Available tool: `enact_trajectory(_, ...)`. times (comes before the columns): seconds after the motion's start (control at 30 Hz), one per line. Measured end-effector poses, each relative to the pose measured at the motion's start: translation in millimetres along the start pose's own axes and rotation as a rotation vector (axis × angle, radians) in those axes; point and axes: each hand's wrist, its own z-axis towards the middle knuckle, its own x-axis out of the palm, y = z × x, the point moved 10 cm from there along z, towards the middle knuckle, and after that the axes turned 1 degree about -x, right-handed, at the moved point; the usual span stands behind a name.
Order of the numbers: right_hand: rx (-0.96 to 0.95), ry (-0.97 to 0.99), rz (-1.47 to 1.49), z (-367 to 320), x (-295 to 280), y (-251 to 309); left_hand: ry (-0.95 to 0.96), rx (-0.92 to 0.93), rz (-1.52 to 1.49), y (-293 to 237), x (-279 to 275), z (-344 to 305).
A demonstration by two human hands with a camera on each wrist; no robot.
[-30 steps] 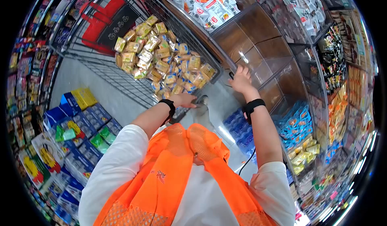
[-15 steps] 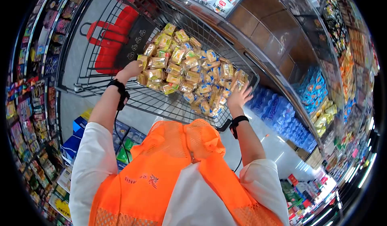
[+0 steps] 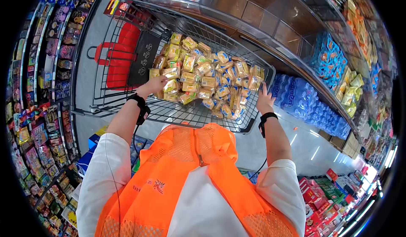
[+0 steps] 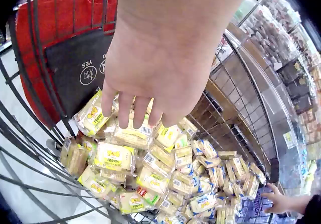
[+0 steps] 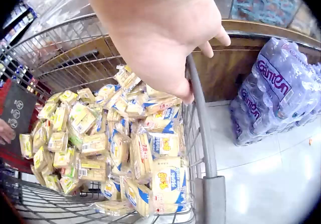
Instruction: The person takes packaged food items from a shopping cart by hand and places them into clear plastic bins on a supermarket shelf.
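Note:
A wire shopping cart (image 3: 190, 122) holds a heap of small wrapped bread-like packets (image 3: 207, 81) (image 5: 95, 144). My left hand (image 3: 153, 86) (image 4: 155, 78) is over the packets at the heap's left side, fingers extended; whether the fingertips touch or hold one is unclear. At the cart's right end is my right hand (image 3: 265, 102) (image 5: 165, 43). In the right wrist view its thumb lies beside the grey end rim (image 5: 201, 118), with other fingers reaching past the rim; no packet is seen in its grasp.
A red seat piece (image 3: 122, 55) is at the cart's left. Shelf bins (image 3: 270, 21) run along the far side. Purple-blue wrapped bottles (image 3: 304, 99) stand on the floor beyond the cart's right end. Boxed goods (image 3: 317, 203) are lower right, packed shelves (image 3: 42, 144) left.
The cart appears slightly lower and farther right, turned a little. Both hands have shifted right in view; the right hand is now by the end rim, having been over the heap's edge.

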Motion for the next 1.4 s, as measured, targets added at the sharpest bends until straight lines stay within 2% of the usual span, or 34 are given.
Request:
enact_trajectory(0.07, 0.009, -0.003, 0.044, -1.6, -4.6, 0.2, 0.025, 0.082, 0.022, -9.6, 0.0, -10.5)
enact_trajectory(0.3, 0.004, -0.046, 0.108, -10.3, -0.6, -8.5, 0.174, -0.016, 0.069, -23.4, 14.6, -46.9)
enact_trajectory(0.33, 0.007, -0.046, 0.111, -12.5, 0.1, -9.2, 0.175, 0.041, 0.078, -21.9, 17.3, -47.8)
enact_trajectory(0.43, 0.031, -0.09, 0.112, -19.7, -8.3, -8.9, 0.166, 0.065, 0.053, -13.8, 11.0, -52.2)
enact_trajectory(0.53, 0.056, -0.099, 0.085, -29.4, -15.5, -2.0, 0.143, 0.07, 0.078, -7.2, -5.2, -42.3)
enact_trajectory(0.63, 0.155, -0.057, -0.039, -45.2, -22.6, 4.2, 0.139, 0.138, 0.107, -5.3, -15.9, -24.9)
enact_trajectory(0.67, 0.212, -0.069, 0.017, -47.2, -19.4, 7.5, 0.16, 0.135, 0.131, -0.9, -16.2, -14.6)
enact_trajectory(0.77, 0.253, -0.071, 0.044, -72.8, -51.7, 66.2, 0.173, 0.179, 0.163, 26.9, -2.3, 19.5)
enact_trajectory(0.83, 0.201, -0.151, -0.011, -58.7, -31.4, 121.1, 0.09, 0.189, 0.277, 18.7, -5.0, 37.8)
enact_trajectory(0.9, 0.011, -0.063, 0.034, -52.7, -19.2, 180.3, 0.177, 0.17, 0.319, 16.9, 19.3, 39.2)
enact_trajectory(0.97, -0.092, -0.132, 0.245, -53.3, -49.6, 243.2, 0.174, 0.139, 0.535, 16.4, 24.3, 39.3)
enact_trajectory(1.0, -0.16, -0.177, 0.266, -41.2, -48.1, 272.8, 0.123, 0.107, 0.553, 29.7, 32.6, 47.2)
enact_trajectory(1.1, -0.319, -0.28, 0.325, -22.9, -77.6, 351.5, 0.194, -0.02, 0.565, 24.9, 6.5, 41.2)
enact_trajectory(1.13, -0.319, -0.271, 0.333, -18.5, -87.7, 364.2, 0.125, -0.032, 0.598, 28.2, 1.9, 39.2)
enact_trajectory(1.17, -0.415, -0.318, 0.356, -17.2, -103.8, 383.2, 0.13, -0.034, 0.604, 34.6, 2.4, 39.8)
enact_trajectory(1.2, -0.513, -0.37, 0.376, -16.9, -114.5, 399.0, 0.176, -0.047, 0.505, 42.7, 6.3, 40.9)
enact_trajectory(1.23, -0.516, -0.371, 0.382, -10.6, -112.7, 405.3, 0.223, -0.06, 0.407, 49.8, 11.6, 44.0)
enact_trajectory(1.33, -0.48, -0.207, 0.297, 11.3, -85.9, 420.9, 0.299, -0.073, 0.377, 54.8, 16.3, 48.9)
enact_trajectory(1.4, -0.487, -0.155, 0.376, 18.6, -82.4, 414.6, 0.351, -0.089, 0.351, 53.0, 12.2, 49.4)
